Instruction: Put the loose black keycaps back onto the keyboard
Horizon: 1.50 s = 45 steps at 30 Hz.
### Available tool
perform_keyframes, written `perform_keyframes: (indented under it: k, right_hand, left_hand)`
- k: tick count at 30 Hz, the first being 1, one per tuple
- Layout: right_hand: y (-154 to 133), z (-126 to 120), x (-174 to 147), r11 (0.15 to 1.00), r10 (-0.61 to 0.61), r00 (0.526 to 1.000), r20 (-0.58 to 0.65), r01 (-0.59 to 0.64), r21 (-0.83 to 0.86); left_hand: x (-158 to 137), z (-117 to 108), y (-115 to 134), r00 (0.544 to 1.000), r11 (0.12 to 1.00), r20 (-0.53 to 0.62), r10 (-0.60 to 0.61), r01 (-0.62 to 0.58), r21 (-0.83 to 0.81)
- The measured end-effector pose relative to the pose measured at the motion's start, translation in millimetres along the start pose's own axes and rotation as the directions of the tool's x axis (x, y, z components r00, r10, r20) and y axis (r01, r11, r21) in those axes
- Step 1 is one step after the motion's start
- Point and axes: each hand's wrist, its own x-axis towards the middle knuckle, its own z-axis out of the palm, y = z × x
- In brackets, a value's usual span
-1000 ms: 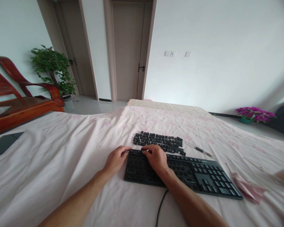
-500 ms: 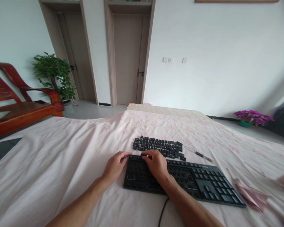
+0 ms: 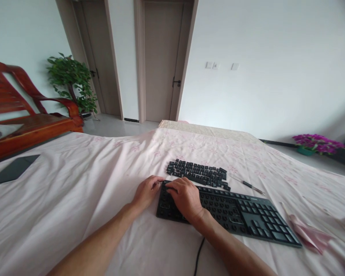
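Note:
A black keyboard (image 3: 222, 209) lies on the cloth; its left and middle part has bare key sockets, while keycaps sit on its right part and along its top row. At its upper left corner, my left hand (image 3: 148, 189) has thumb and forefinger pinched together; anything between them is too small to make out. My right hand (image 3: 186, 196) reaches over the keyboard's left part, its fingers curled down near the same corner. Whatever its fingertips hold is hidden. Just behind the keyboard lie many loose black keycaps (image 3: 197, 171), grouped in rows.
A slim tool with a black handle (image 3: 247, 184) lies right of the keycaps. A pink cloth (image 3: 310, 234) is beside the keyboard's right end. The keyboard cable (image 3: 199, 255) runs toward me. A dark flat panel (image 3: 14, 169) lies far left on the rumpled tablecloth (image 3: 103, 184).
My right hand has moved left along the keyboard's top row, toward its upper left corner and my left hand. The whole view has shifted slightly.

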Motion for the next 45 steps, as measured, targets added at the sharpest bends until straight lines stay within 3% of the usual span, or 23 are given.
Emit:
perform_keyframes:
  k: [16,34,45]
  right_hand:
    - [-7,15,5,0.987,-0.027,0.999,0.02,0.03,-0.16]
    - [-5,21,6,0.988,-0.013,0.999,0.03,0.017,-0.155]
    - [-13,16,8,0.968,-0.043,0.994,0.101,0.067,-0.243]
  left_hand:
    - [-1,-1,0,1.0,1.0,-0.013,0.024,-0.024,0.005]
    - [-1,-1,0,1.0,1.0,-0.006,0.017,-0.017,0.008]
    - [1,-1,-1,1.0,1.0,-0.004,0.015,-0.015,0.02]
